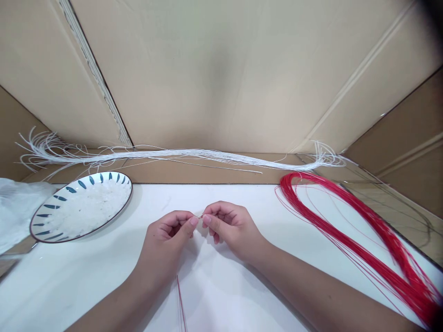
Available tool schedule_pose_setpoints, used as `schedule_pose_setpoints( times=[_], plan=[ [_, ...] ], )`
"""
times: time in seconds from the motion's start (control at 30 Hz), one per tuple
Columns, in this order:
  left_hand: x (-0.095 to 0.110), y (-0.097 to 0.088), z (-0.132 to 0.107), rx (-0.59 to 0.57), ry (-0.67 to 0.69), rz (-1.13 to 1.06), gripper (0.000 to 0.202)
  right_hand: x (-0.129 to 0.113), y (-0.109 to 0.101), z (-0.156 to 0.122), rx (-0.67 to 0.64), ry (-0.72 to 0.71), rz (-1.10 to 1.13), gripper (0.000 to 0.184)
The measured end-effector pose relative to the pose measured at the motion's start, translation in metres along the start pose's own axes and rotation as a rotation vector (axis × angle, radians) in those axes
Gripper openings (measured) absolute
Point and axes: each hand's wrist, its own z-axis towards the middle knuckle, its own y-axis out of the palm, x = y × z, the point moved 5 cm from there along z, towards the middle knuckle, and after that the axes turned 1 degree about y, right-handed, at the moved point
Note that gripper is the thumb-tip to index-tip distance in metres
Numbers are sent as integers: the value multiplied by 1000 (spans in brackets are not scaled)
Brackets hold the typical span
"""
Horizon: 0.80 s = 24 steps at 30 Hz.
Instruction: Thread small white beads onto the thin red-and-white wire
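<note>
My left hand [169,235] and my right hand [230,226] meet at the middle of the white table [221,286], fingertips almost touching. Both are closed in a pinch on a thin thread end between them. A red thread [180,304] trails down from under my left hand toward the near edge. A thick looped bundle of red threads [363,240] lies on the table to the right of my right hand.
A white plate with blue leaf marks [81,205], holding small pale beads, sits at the left. A long bundle of white threads [194,154] lies along the back cardboard ledge. Crumpled white plastic [14,207] is at the far left. Cardboard walls surround the table.
</note>
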Motion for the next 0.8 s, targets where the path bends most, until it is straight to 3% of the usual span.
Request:
schedule_pose_setpoints(
  times=[0.13,0.27,0.4,0.53,0.8],
  plan=[
    [-1,0,0,7,-23,7,29,-2,-17,10,81,-87,-57,27],
    [4,3,-4,49,-72,5,27,0,-44,25,137,-77,-303,24],
    [10,6,-11,84,-84,6,25,-1,-48,28,-87,-35,-474,10],
    [11,9,-13,67,-66,20,24,-10,-39,22,-321,-148,-720,25],
    [13,11,-15,43,-53,31,23,-6,-33,22,-366,-205,-756,17]
  ],
)
